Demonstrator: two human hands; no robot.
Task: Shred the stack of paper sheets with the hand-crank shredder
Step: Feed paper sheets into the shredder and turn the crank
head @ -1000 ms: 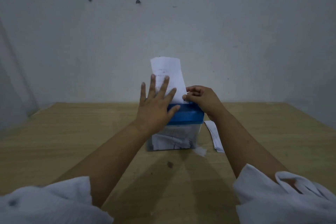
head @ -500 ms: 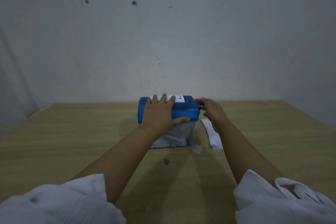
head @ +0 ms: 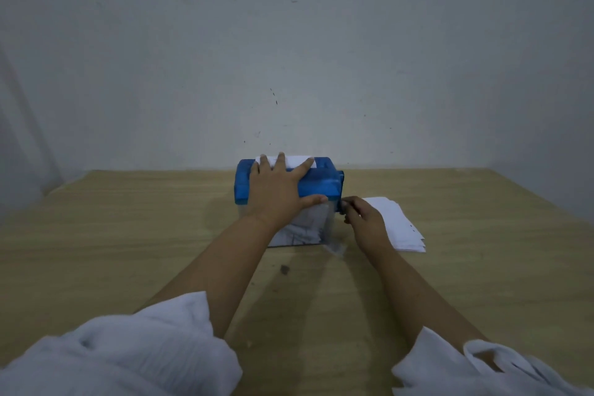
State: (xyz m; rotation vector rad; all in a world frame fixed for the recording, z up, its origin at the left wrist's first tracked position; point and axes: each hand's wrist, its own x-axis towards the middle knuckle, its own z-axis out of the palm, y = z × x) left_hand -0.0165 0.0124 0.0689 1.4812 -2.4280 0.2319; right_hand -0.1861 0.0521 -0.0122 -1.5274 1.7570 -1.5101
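A blue hand-crank shredder with a clear bin full of paper shreds stands at the middle of the wooden table. My left hand lies flat over its blue top, fingers spread, thumb on the front edge. Only a short white strip of a paper sheet sticks out of the slot behind my fingers. My right hand grips the crank handle at the shredder's right side, low down. A stack of white paper sheets lies on the table just right of that hand.
The wooden table runs up to a grey wall at the back. A small paper scrap lies at the bin's front right corner, and a dark spot marks the table in front. White sleeves fill the bottom corners.
The sheet that stood tall in the slot has gone almost fully down into the shredder. My right hand has swung the crank from the top down to the lower right.
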